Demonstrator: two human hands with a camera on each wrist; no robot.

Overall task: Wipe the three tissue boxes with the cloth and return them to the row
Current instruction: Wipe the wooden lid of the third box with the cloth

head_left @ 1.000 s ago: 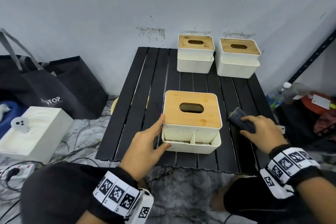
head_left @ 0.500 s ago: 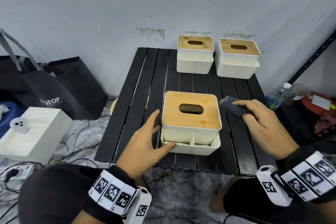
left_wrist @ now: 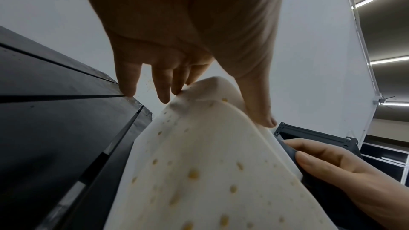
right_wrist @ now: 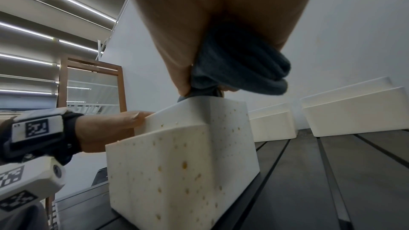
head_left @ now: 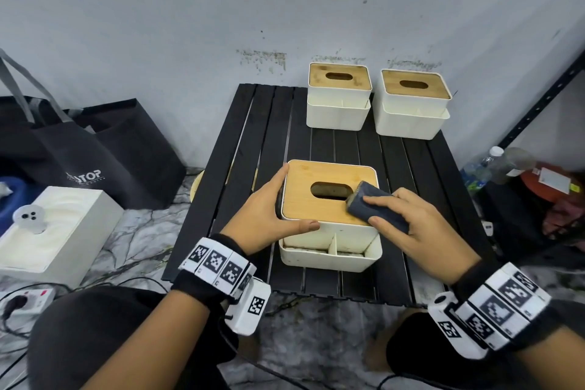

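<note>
Your head camera looks steeply down on the near tissue box (head_left: 329, 196) from above its front edge. Your left wrist camera sits low, close at that box's left wall, tilted up, probably distorting it. Your right wrist camera looks up from its right front corner; all three share it.

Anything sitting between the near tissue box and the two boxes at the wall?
No: in the head view only bare black table slats separate the near tissue box from the two boxes at the wall.
</note>
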